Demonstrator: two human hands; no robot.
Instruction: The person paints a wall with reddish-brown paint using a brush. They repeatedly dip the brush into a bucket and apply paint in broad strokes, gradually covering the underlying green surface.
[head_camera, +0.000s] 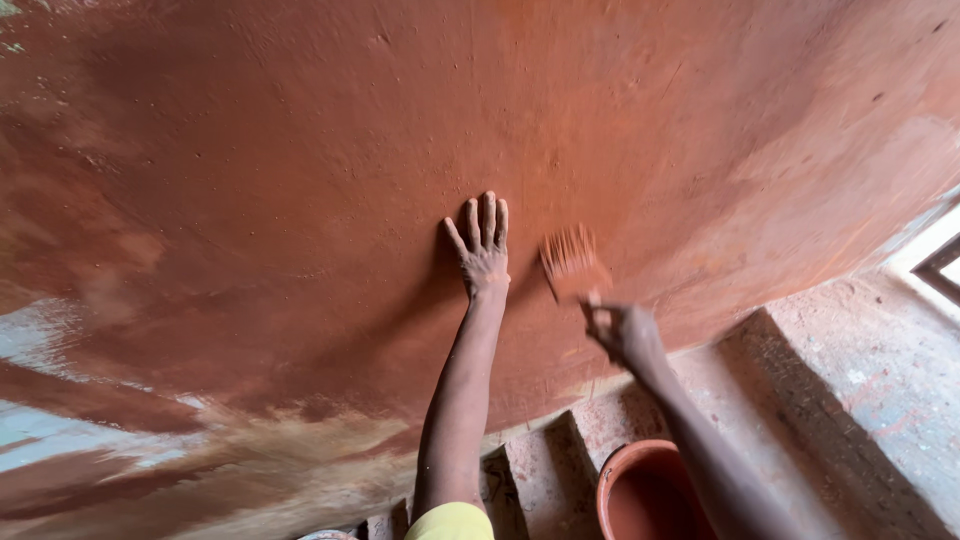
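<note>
My left hand (482, 245) lies flat against a wall coated in red-brown paint (300, 180), fingers spread, holding nothing. Just to its right, my right hand (625, 335) grips the handle of a wide paintbrush (570, 262). The brush bristles, stained red-brown and blurred by motion, press on the wall beside the left hand. Both hands are smeared with the same paint.
A red-brown bucket (645, 490) stands below my right arm on concrete steps (830, 400) splashed with paint. The wall's lower left (60, 430) shows pale streaks under thin paint. A window frame corner (940, 265) sits at the right edge.
</note>
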